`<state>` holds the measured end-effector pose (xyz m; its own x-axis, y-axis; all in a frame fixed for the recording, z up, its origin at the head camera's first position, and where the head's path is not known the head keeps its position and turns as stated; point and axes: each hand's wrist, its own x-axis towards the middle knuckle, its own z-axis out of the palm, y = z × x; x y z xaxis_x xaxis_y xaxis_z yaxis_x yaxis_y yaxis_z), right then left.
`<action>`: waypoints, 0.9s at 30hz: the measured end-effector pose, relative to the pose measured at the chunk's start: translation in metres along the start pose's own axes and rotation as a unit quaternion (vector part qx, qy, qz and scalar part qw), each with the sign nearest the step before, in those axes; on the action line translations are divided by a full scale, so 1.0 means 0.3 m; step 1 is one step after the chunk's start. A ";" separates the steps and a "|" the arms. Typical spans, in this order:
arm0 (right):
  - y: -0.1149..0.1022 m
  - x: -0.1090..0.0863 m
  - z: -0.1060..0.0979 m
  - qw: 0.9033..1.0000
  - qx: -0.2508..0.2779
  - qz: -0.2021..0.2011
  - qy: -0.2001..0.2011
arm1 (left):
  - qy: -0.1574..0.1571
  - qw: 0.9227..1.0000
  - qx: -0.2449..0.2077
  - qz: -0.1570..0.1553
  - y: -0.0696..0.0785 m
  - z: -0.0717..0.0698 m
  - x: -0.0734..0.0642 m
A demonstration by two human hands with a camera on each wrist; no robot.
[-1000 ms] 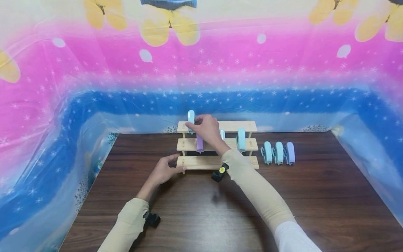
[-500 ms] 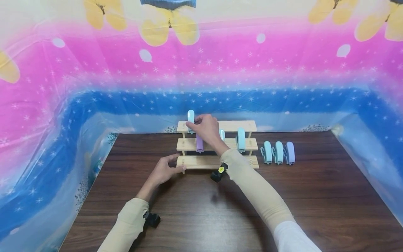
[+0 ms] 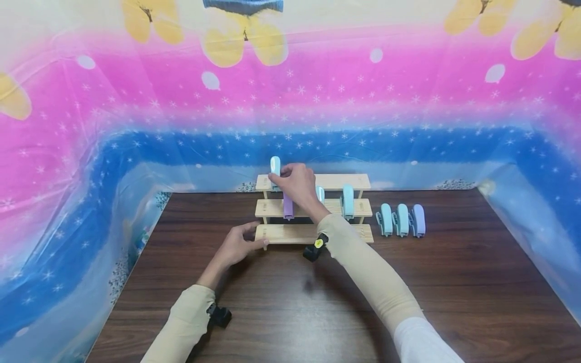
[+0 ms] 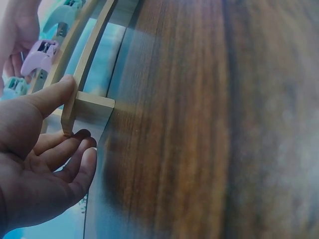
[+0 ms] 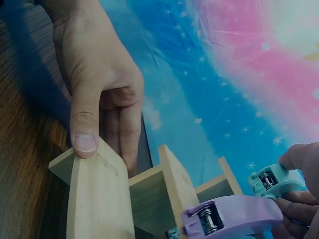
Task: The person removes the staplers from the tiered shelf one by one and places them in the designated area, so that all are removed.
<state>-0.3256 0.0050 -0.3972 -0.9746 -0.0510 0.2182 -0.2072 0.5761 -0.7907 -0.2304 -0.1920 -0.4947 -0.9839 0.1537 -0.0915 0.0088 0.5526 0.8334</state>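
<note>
A three-tier wooden rack point(image 3: 286, 233) stands at the back of the table. My left hand point(image 3: 236, 245) grips the left end of its lowest tier, thumb on top and fingers beneath, as the left wrist view shows. At the top tier's left end, my right hand point(image 3: 299, 185) pinches a teal mini stapler point(image 3: 275, 165) between thumb and fingers; the stapler points up. Below it, on the middle tier, sits a purple stapler point(image 5: 244, 216). Farther right on that tier are a teal stapler point(image 3: 348, 200) and another light teal one point(image 3: 321, 193), mostly hidden by my right wrist.
Right of the rack, two teal staplers point(image 3: 386, 220) and a lavender stapler point(image 3: 417, 221) stand in a row on the dark wooden table point(image 3: 281, 307). A patterned cloth point(image 3: 290, 111) hangs behind and along the sides.
My right hand and the teal stapler have risen very slightly in the last half second. The left hand keeps its place on the rack.
</note>
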 end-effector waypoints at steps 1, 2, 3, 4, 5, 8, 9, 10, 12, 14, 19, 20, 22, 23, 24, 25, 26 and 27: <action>-0.002 0.000 -0.004 1.000 0.002 0.000 0.002 | 0.000 1.000 0.000 0.000 0.001 0.001 0.001; -0.005 0.000 -0.009 1.000 0.003 0.000 0.003 | 0.000 1.000 0.000 0.001 0.001 0.001 0.001; -0.007 0.000 -0.014 1.000 0.002 -0.001 0.004 | 0.000 1.000 0.001 0.002 0.001 0.001 0.002; -0.011 0.000 -0.020 1.000 0.002 -0.001 0.004 | -0.001 1.000 0.002 0.002 0.002 0.001 0.002; -0.014 -0.001 -0.027 1.000 0.002 -0.003 0.004 | -0.001 1.000 0.003 0.002 0.002 0.001 0.002; -0.026 -0.004 -0.050 1.000 -0.001 -0.008 0.001 | -0.005 1.000 0.002 0.000 0.003 0.001 0.002; -0.030 -0.005 -0.058 1.000 -0.002 -0.010 0.000 | -0.006 1.000 0.002 -0.001 0.004 0.001 0.001; -0.035 -0.006 -0.067 1.000 0.000 -0.012 -0.001 | -0.007 1.000 0.001 -0.002 0.005 0.001 0.001; -0.043 -0.008 -0.083 1.000 -0.003 -0.016 -0.001 | -0.006 1.000 0.002 -0.001 0.005 0.001 0.001; -0.049 -0.010 -0.099 1.000 -0.004 -0.019 0.002 | -0.005 1.000 0.002 -0.001 0.006 0.001 0.001; -0.056 -0.017 -0.138 1.000 -0.007 -0.027 0.012 | -0.004 1.000 0.005 0.001 0.008 0.001 0.002; -0.055 -0.019 -0.144 0.999 -0.010 -0.028 0.013 | -0.003 1.000 0.005 0.001 0.008 0.001 0.002; -0.055 -0.024 -0.157 0.999 -0.012 -0.029 0.015 | -0.003 1.000 0.003 0.000 0.008 0.001 0.002; -0.055 -0.027 -0.163 0.999 -0.013 -0.030 0.016 | -0.002 1.000 0.002 0.000 0.008 0.001 0.001; -0.054 -0.030 -0.168 0.999 -0.014 -0.030 0.017 | -0.002 1.000 0.000 0.000 0.008 0.001 0.001; -0.052 -0.033 -0.174 0.999 -0.014 -0.030 0.020 | -0.002 1.000 -0.001 0.001 0.008 0.000 0.001; -0.051 -0.035 -0.179 0.999 -0.013 -0.029 0.022 | -0.001 1.000 -0.003 0.001 0.009 0.000 0.000; -0.050 -0.038 -0.185 0.999 -0.011 -0.027 0.023 | 0.000 1.000 -0.004 0.003 0.009 0.000 0.000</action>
<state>-0.3066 0.0422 -0.3562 -0.9567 -0.0450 0.2876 -0.2576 0.5911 -0.7644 -0.2304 -0.1906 -0.4924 -0.9836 0.1577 -0.0872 0.0131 0.5451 0.8383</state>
